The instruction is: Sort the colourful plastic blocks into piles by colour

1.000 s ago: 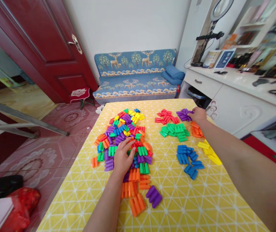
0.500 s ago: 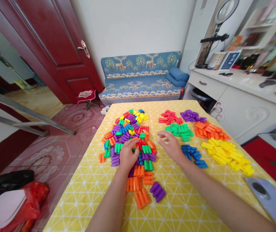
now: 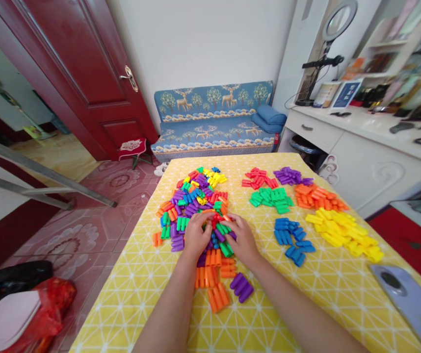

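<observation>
Several glossy red plastic tube blocks (image 3: pixel 216 219) lay between the left hand's (image 3: pixel 197 236) and right hand's (image 3: pixel 243 240) fingers, both near; long axis unclear, couldn't tell whether fingers were clamped.

Ahead of you, a blue sofa (image 3: pixel 210 121) with deer and trees on its cover stands against a white wall (image 3: pixel 210 44), blue cushions (image 3: pixel 269 117) at its right end. To your left is a red door (image 3: pixel 74 63), a small stool (image 3: pixel 132 147) near it; to your right, a ring light (image 3: pixel 326 32) stands on a white dresser (image 3: pixel 361 152)
</observation>
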`<action>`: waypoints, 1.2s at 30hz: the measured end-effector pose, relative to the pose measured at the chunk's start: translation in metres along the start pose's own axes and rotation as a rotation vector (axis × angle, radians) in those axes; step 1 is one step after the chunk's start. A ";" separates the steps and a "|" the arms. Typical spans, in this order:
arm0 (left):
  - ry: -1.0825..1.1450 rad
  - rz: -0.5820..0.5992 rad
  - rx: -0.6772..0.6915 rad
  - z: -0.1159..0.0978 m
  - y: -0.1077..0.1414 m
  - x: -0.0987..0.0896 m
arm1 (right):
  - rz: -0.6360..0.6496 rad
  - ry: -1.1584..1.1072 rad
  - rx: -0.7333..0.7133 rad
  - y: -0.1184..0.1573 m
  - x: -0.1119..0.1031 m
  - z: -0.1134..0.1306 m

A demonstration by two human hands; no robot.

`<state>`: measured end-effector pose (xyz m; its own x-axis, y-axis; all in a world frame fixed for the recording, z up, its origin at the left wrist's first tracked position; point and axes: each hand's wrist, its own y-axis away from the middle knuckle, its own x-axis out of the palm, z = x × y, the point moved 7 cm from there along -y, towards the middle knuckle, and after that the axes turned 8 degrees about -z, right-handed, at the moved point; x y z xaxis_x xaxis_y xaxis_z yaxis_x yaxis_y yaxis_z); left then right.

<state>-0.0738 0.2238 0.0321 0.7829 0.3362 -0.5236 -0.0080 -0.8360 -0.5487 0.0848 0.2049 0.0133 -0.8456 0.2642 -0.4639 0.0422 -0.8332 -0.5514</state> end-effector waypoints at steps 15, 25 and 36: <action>0.006 -0.042 -0.041 0.006 0.000 0.000 | -0.077 0.374 0.265 -0.004 -0.054 -0.046; -0.004 -0.038 -0.033 0.008 0.000 0.001 | 0.016 0.535 0.248 0.000 -0.047 -0.045; -0.006 -0.027 -0.037 0.006 0.000 0.000 | -0.118 0.579 0.163 -0.005 -0.051 -0.035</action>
<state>-0.0775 0.2266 0.0280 0.7787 0.3611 -0.5130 0.0357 -0.8419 -0.5384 0.1468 0.2126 0.0154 -0.4108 0.5425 -0.7328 -0.1549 -0.8336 -0.5303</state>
